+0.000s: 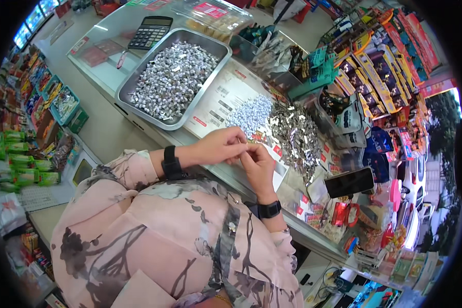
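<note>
My left hand (pixel 218 146) and my right hand (pixel 260 168) meet over the counter's near edge, fingertips pinched together. Whatever sits between them is too small to make out. Just beyond the fingers lies a heap of small whitish-blue pieces (pixel 251 114). Beside it, to the right, spreads a pile of small dark, shiny metal pieces (pixel 295 136). A rectangular steel tray (pixel 225 50) stands farther left, filled with small silvery pieces (pixel 172 77). Each wrist wears a dark band.
A black calculator (pixel 151 32) lies behind the tray. To the right, a phone (pixel 349 183) leans at the counter's edge of goods. Clear bins with packets (pixel 313 66) line the far side. Snack racks (pixel 31 159) stand at the left.
</note>
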Available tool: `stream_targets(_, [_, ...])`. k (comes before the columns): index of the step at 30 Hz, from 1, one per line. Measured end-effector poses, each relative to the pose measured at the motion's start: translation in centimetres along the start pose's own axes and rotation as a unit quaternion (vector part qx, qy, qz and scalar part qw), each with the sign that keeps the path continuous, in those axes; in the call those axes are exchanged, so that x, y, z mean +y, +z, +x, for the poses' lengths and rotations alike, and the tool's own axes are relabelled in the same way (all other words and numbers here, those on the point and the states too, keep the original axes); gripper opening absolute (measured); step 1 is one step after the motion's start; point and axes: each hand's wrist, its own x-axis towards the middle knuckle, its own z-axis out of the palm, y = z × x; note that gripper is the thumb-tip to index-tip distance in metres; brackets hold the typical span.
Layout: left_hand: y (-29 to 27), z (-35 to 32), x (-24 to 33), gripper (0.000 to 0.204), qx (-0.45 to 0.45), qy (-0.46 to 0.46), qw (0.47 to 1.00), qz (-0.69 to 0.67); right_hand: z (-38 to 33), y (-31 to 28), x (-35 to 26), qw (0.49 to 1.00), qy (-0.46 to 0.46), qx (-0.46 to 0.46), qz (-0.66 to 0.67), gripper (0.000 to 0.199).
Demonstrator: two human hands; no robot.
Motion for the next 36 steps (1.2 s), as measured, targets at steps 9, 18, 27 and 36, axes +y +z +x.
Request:
stream_targets(9, [-2.4, 0.8, 0.3, 0.014, 0.034, -0.105, 0.968, -0.224, 0.6, -3.6, -1.3, 0.990, -0.033, 0.045, -0.127, 0.019])
stream_targets(18, [-1.7, 2.5, 0.6, 0.015, 0.040, -0.078, 0.992, -0.093, 1.0, -5.7, -0.8, 0.920, -0.105, 0.133, -0.353, 0.019])
stream_targets(27, [0.4, 3.5, 1.4, 0.017, -0.034, 0.086, 0.876, 0.473, 0.4, -6.1, -0.9, 0.892, -0.118, 0.121, -0.420, 0.019])
stream_targets(36, [0.3, 3.7, 1.2, 0.017, -0.045, 0.109, 0.850, 0.513, -0.8, -6.1, -1.7, 0.906, -0.080, 0.099, -0.403, 0.015])
